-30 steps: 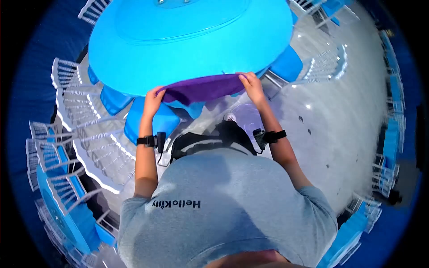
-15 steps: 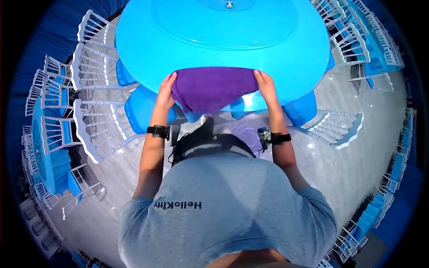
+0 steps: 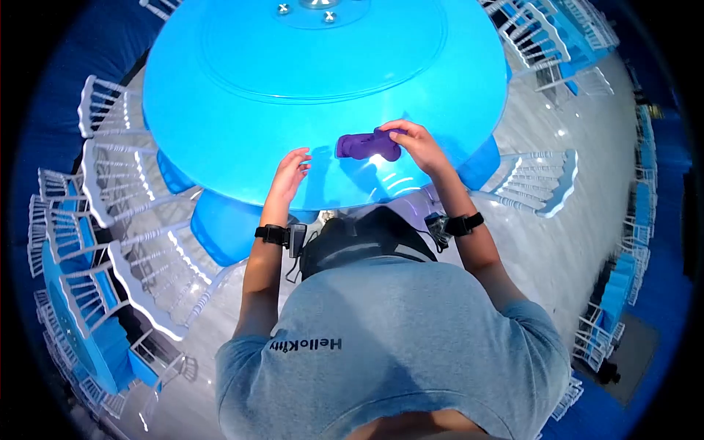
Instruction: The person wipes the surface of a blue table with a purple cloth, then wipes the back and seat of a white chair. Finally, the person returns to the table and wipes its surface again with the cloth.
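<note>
A purple cloth (image 3: pixel 361 147), bunched into a narrow shape, is over the near part of the round blue table (image 3: pixel 242 139). My right hand (image 3: pixel 418 144) pinches its right end between thumb and fingers. To the left of the cloth and apart from it, my left hand (image 3: pixel 290 174) has its fingers slightly curled and spread, holding nothing. Both wrists carry black straps with small devices. Shadows of the hands and cloth fall on the glossy tabletop.
White spindle-backed chairs (image 3: pixel 139 286) stand to the left, with another white chair (image 3: pixel 539 183) at the right. Blue stools (image 3: pixel 227 227) sit under the table edge. Metal fittings (image 3: pixel 320 6) are at the table's middle. More blue tables and chairs line both sides.
The cloth has gone from stretched between both hands to bunched up, held at its right end. My left hand has let go of it. The table appears shifted left and lower in view.
</note>
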A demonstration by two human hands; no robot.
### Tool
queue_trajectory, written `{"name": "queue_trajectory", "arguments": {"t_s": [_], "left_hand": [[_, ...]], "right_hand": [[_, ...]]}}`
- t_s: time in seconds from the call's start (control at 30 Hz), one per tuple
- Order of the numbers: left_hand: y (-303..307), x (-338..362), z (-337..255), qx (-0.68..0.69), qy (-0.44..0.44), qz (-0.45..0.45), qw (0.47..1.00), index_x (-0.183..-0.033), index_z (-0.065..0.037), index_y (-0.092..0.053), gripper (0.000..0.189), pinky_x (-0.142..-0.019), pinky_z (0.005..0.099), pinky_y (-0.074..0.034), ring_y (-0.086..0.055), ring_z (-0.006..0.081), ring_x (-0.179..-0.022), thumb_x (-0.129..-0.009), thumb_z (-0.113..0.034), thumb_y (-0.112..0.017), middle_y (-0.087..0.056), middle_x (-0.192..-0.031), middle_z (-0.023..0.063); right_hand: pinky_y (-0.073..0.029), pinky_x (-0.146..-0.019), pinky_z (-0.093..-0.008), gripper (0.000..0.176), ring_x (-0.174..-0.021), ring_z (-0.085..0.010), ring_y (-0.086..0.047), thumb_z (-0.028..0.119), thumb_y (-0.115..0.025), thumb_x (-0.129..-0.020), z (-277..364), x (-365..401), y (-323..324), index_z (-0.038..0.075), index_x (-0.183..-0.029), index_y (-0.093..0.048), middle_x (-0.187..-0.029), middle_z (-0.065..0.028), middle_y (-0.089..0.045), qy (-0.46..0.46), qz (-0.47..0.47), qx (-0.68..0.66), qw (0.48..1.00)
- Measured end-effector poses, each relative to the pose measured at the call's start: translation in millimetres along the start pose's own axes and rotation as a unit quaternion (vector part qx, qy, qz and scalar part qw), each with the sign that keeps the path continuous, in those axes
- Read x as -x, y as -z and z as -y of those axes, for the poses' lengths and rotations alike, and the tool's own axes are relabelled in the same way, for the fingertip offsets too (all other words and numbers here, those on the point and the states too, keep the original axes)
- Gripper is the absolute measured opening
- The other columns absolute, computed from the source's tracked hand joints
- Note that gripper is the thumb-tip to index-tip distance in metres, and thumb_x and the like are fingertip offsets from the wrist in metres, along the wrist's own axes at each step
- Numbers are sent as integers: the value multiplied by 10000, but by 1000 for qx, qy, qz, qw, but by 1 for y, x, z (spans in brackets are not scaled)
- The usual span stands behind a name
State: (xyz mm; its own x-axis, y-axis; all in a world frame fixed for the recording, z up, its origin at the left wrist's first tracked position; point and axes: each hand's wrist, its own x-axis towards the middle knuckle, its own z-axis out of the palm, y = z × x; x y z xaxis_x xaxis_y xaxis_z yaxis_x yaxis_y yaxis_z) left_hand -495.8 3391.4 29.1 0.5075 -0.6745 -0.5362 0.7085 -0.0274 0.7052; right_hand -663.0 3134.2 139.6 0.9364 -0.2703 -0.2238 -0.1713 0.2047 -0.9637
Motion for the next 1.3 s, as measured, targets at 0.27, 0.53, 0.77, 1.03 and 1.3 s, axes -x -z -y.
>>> {"name": "queue_trajectory", "arguments": {"t_s": [0.27, 0.53, 0.77, 1.03, 1.3], "left_hand": [[-33, -7, -44, -264, -127, 12, 956, -1115, -29, -547, 287, -801, 247, -427, -551, 122, -872, -888, -203, -520, -600, -922, 51], [-129, 195, -247, -448, -680, -207, 542, -1125, -47, -565, 253, -787, 272, -447, -558, 130, -901, -908, -151, -488, -622, -980, 57], [-171, 289, -257, -503, -752, -124, 407, -1128, -36, -558, 267, -821, 284, -432, -553, 149, -932, -918, -167, -457, -613, -1007, 71], [-200, 303, -240, -532, -754, -129, 363, -1131, -24, -549, 289, -861, 298, -416, -548, 171, -967, -929, -186, -421, -603, -1038, 87], [-223, 291, -264, -521, -754, -165, 365, -1134, -12, -541, 315, -900, 312, -399, -543, 193, -1003, -941, -204, -385, -592, -1069, 103]], "right_hand": [[-445, -725, -224, 214, -788, -95, -563, 53, -503, -840, -10, 6, 27, 17, -1009, -629, -902, -28, -615, -28, -63, 57, 996], [-460, -753, -237, 242, -806, -112, -584, 43, -466, -844, -7, -7, 56, -6, -1028, -615, -908, -54, -628, -66, -10, 22, 997], [-439, -674, -220, 238, -746, -96, -562, 70, -463, -857, -9, -2, 75, 3, -1020, -623, -855, -34, -619, -65, -21, 17, 998], [-374, -561, -197, 218, -649, -54, -483, 100, -474, -875, -21, -13, 92, 13, -997, -633, -766, 7, -591, -9, -2, 42, 999], [-412, -587, -204, 200, -665, -77, -520, 71, -485, -871, -23, -13, 82, 14, -988, -637, -795, -9, -601, 7, 8, 87, 996]]}}
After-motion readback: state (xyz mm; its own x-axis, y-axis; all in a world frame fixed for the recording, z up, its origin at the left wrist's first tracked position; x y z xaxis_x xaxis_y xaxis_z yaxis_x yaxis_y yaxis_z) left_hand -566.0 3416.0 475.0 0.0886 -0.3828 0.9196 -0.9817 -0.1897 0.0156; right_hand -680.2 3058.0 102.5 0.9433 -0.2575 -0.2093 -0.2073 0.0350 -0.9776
